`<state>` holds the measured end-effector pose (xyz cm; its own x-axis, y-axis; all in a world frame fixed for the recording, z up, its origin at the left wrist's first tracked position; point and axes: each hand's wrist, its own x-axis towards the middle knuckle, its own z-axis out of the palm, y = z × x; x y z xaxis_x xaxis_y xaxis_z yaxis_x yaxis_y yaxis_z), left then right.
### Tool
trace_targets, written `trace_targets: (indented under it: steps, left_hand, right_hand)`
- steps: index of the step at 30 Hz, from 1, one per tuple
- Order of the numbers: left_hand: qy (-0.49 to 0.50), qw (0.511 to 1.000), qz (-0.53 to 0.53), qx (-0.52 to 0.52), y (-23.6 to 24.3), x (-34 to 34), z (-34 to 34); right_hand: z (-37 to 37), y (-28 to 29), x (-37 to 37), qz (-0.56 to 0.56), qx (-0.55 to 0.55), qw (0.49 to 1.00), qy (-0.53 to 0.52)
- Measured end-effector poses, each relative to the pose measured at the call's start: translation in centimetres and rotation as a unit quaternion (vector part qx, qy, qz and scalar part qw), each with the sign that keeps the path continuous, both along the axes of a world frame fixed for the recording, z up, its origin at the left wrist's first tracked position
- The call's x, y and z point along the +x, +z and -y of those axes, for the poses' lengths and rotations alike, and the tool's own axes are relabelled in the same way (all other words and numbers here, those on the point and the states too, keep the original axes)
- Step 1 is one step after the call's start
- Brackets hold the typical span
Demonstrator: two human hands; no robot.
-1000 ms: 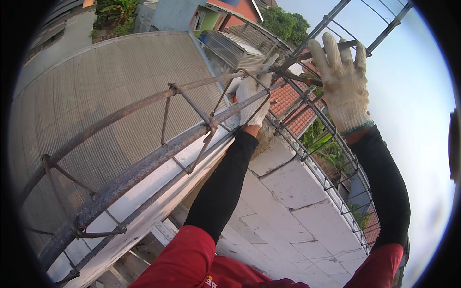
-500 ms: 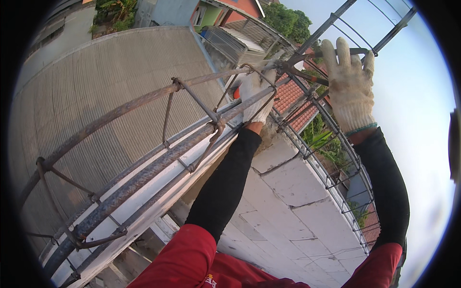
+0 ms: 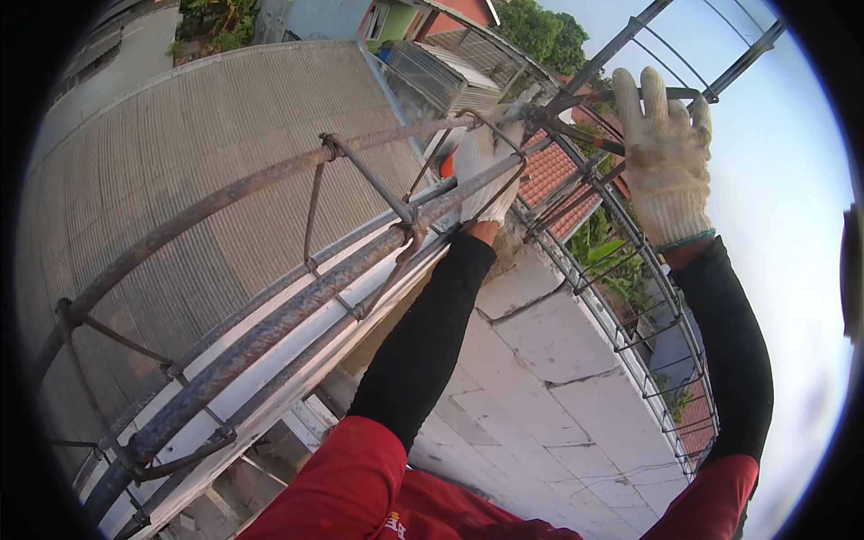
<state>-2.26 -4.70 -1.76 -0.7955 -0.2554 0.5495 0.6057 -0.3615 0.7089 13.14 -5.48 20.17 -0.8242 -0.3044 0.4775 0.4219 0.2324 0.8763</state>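
My left hand (image 3: 486, 166), in an off-white knit glove, reaches in among the bars of a rusty rebar cage (image 3: 288, 333) close to its far end. Bars and a stirrup cross in front of it, and its fingertips are hidden, so I cannot tell what it grips. My right hand (image 3: 666, 162), in a similar but dirtier glove, is raised with its fingers stretched and apart. It lies against a dark bent bar (image 3: 679, 93) beside the upright reinforcing bars (image 3: 616, 49). Near the rebar joint (image 3: 540, 117), between my hands, several bars meet.
Below stands a pale block wall (image 3: 576, 396), with a second, thinner rebar cage (image 3: 643, 324) running along its top. A corrugated roof (image 3: 216, 180) fills the left. Beyond are red roof tiles (image 3: 544, 175), houses and trees (image 3: 540, 40).
My right hand has shifted slightly right and down in the picture, keeping its fingers stretched beside the bent bar. My left hand stays among the cage bars. The view has tilted a little.
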Motion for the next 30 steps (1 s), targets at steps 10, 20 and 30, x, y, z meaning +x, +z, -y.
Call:
trace_targets:
  steps: [10, 20, 30]
  left_hand:
    - [-0.033, 0.999, 0.017, 0.006, 0.9, 1.0, 1.8]
    - [0.039, 0.997, -0.01, -0.064, -0.5, 0.4, 0.4]
    - [0.137, 0.989, -0.027, -0.042, -1.0, 0.9, -0.9]
  right_hand:
    - [0.2, 0.0, 0.6, 0.038, 0.07, 0.996, 0.034]
    - [2.2, 2.0, 0.5, 0.159, -0.215, 0.945, -0.186]
    - [2.7, 4.8, 0.9, 0.192, -0.697, 0.637, -0.266]
